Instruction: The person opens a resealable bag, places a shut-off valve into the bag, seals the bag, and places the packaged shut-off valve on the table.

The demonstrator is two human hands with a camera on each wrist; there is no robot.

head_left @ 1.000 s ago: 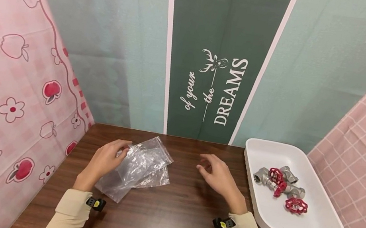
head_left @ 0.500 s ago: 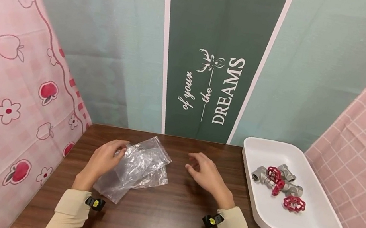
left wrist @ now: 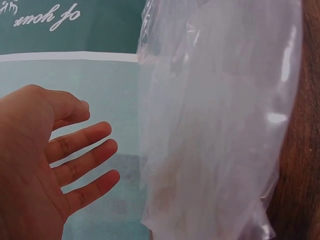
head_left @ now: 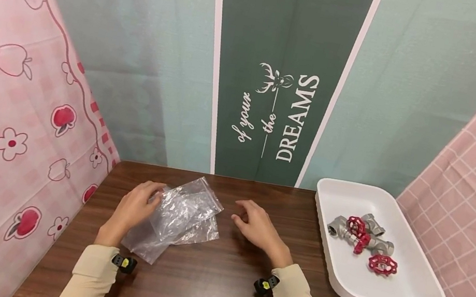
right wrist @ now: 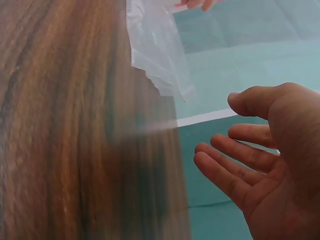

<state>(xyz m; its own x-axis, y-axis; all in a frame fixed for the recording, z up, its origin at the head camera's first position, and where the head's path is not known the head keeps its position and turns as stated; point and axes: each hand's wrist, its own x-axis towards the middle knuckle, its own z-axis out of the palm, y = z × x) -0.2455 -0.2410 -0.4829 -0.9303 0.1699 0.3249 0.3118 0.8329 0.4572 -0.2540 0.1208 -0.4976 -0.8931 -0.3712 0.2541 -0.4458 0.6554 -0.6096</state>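
Note:
Clear plastic zip bags (head_left: 184, 215) lie overlapping on the left half of the wooden table. My left hand (head_left: 137, 208) hovers at their left side with loosely bent fingers and nothing in its grasp. In the left wrist view, a gap shows between the fingers (left wrist: 92, 160) and the bags (left wrist: 210, 120). To the right of the bags is my right hand (head_left: 256, 228), its fingers relaxed and apart from anything. The right wrist view shows that hand (right wrist: 265, 160) bare, with a bag corner (right wrist: 157, 50) farther off.
A white tray (head_left: 420, 284) stands at the right of the table (head_left: 214, 291). Several metal valves (head_left: 382, 246) with red handwheels (head_left: 382, 266) lie inside it. Patterned cloths hang behind and along both sides.
My right hand has moved left toward the bags. The left hand has stayed almost still, and the bags and the tray keep their places.

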